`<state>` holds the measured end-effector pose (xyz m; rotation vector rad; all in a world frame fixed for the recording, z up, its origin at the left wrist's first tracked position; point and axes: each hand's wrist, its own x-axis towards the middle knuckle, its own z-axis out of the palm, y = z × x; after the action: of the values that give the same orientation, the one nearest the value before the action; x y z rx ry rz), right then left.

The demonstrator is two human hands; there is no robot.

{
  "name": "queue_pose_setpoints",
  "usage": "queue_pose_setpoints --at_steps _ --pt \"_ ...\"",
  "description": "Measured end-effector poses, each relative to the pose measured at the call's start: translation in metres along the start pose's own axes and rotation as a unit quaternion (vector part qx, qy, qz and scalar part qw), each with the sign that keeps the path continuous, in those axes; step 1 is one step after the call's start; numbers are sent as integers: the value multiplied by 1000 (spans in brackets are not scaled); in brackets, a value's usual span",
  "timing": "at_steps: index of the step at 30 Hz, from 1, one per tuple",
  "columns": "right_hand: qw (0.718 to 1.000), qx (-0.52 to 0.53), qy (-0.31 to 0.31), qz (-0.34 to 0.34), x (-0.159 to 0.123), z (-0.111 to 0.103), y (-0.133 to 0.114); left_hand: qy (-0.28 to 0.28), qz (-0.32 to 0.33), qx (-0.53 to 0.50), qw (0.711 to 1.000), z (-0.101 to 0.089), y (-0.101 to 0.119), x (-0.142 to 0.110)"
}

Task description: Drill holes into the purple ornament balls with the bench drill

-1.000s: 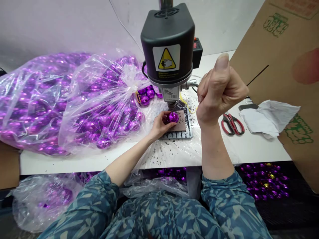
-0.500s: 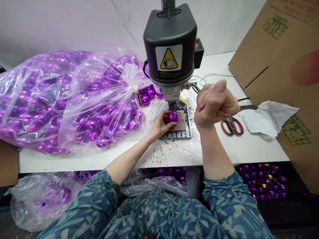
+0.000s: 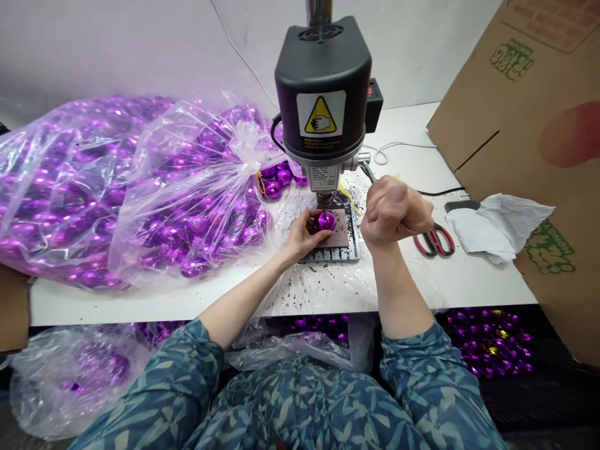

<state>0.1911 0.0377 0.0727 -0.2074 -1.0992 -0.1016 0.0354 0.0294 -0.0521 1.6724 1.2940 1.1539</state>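
Note:
My left hand [image 3: 304, 235] pinches a shiny purple faceted ball [image 3: 326, 220] against a flat board [image 3: 340, 232] on the base plate of a drill press [image 3: 323, 87]. The bit under the chuck [image 3: 323, 199] comes down to the top of the ball; whether it has gone in I cannot tell. Closed in a fist, my right hand [image 3: 396, 209] grips the press's feed lever [image 3: 369, 171], whose end is hidden inside the fingers. Dark shavings lie around the base plate [image 3: 328, 255].
Tied clear bags [image 3: 154, 194] of purple balls fill the left of the white table [image 3: 126, 306]. To the right are red-handled scissors [image 3: 434, 241], crumpled white paper [image 3: 492, 228] and a tall cardboard box [image 3: 525, 150]. More purple balls [image 3: 492, 344] sit below the table edge.
My right hand has come down and slightly left with the feed lever. My left hand keeps its hold on the ball. The view has shifted a little.

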Motion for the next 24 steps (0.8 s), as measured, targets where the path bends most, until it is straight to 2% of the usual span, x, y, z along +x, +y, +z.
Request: queue_pose_setpoints --at_steps 3,8,10,12,13,15,17,19,20,21,22,24 --pt "1000 12 -7 20 8 4 -6 0 -11 -5 1000 2 4 0" --pt "991 -16 -9 135 53 33 -10 22 -31 -2 999 4 13 -2" --pt "984 -54 -26 165 69 43 -5 44 -40 11 998 -1 23 -10" --pt "980 -82 -46 175 77 47 0 26 -42 17 999 -11 37 -26" --pt "980 -85 -50 173 79 48 2 -18 -36 17 999 -18 45 -37" --pt "982 -75 -44 168 78 48 4 -176 -12 31 984 -31 61 -65" --pt "983 -73 -33 167 76 48 3 -356 25 92 929 -40 74 -97" --pt "982 -84 -29 169 75 48 1 -480 58 179 857 -46 80 -126" --pt "981 -91 -28 169 74 48 0 -514 70 208 830 -48 80 -136" --pt "980 -97 -25 170 74 48 0 -530 77 215 817 -51 79 -141" --pt "980 -101 -24 172 73 48 -1 -525 78 202 823 -54 77 -141" --pt "978 -103 -18 178 73 48 -1 -450 72 150 877 -63 70 -120"
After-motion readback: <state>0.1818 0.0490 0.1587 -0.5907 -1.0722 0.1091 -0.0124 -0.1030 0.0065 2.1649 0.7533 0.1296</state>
